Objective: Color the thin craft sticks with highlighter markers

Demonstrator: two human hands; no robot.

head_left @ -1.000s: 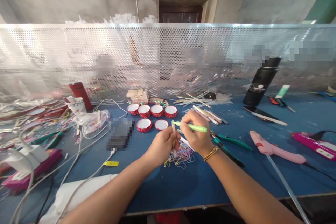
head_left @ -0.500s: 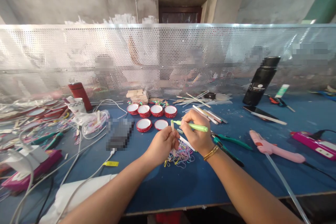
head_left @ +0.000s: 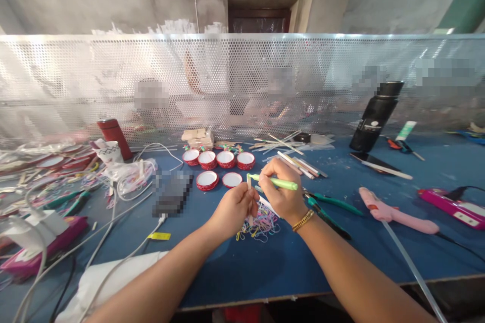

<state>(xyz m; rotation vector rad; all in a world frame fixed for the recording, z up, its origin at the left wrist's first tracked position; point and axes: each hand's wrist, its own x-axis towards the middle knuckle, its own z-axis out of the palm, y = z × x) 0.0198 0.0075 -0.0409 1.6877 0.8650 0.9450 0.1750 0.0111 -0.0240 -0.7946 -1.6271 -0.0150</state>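
My left hand is closed around a thin wooden stick, which stands upright with its top end showing above the fingers. A light green marker pen sits in the closed grip of my right hand. The pen's tip points left and touches, or nearly touches, the top of the stick, where some green shows. Below the hands lies a tangle of coloured strings. Behind them are several stacks of small red-rimmed white discs.
Green-handled pliers and a pink glue gun lie to the right. A black bottle stands farther back. White and wooden sticks are behind my right hand. A phone, cables and a purple power strip occupy the left.
Both hands keep nearly the same pose, the pen still at the stick's top. The pen's back end has shifted very slightly left; the whole view has also moved a little.
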